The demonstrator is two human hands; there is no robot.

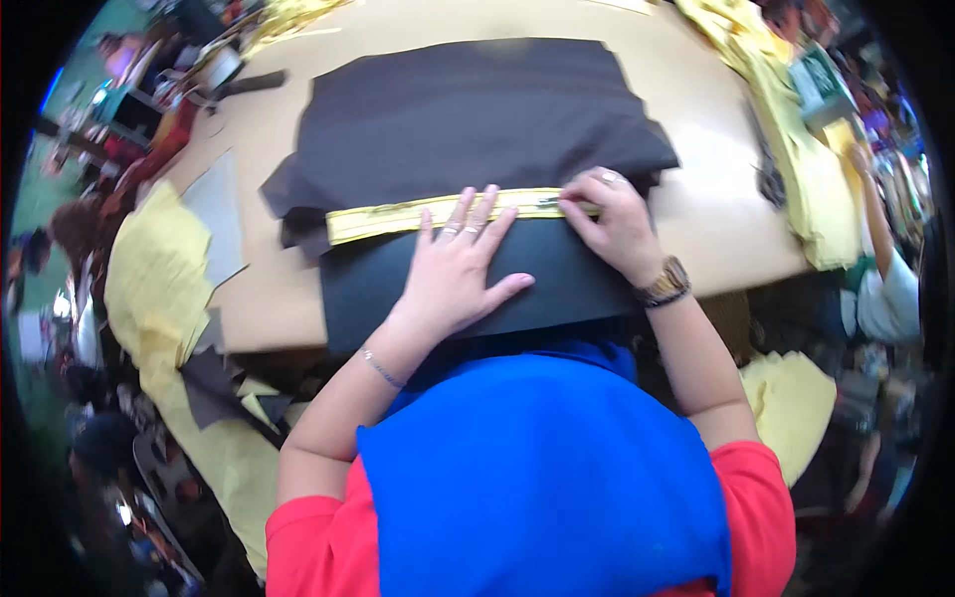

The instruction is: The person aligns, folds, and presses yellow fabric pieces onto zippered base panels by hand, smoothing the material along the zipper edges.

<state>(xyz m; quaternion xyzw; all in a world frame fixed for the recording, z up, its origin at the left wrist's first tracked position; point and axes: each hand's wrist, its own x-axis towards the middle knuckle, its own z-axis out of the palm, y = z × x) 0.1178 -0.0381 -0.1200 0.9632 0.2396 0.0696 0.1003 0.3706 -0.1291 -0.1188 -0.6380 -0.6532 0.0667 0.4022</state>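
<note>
A long yellow strip [373, 222] with dark lines along its edges lies across the near side of a dark brown cloth [468, 109]. Below it, a smooth blackish panel [368, 289] reaches toward my body. My left hand [453, 259] rests flat with spread fingers, their tips on the strip. At the strip's right part, my right hand [612, 219] is closed in a pinch. A small thin, dark and silvery thing shows at its fingertips, too blurred to name. The strip's right end is partly hidden by that hand.
Yellow cloth [159, 279] hangs off the left of the pale table [269, 308], beside a grey piece [217, 214]. More yellow cloth [796, 169] runs along the right, near a dark tool [768, 184] and a green box [821, 82]. Another person's arm [875, 219] is at far right.
</note>
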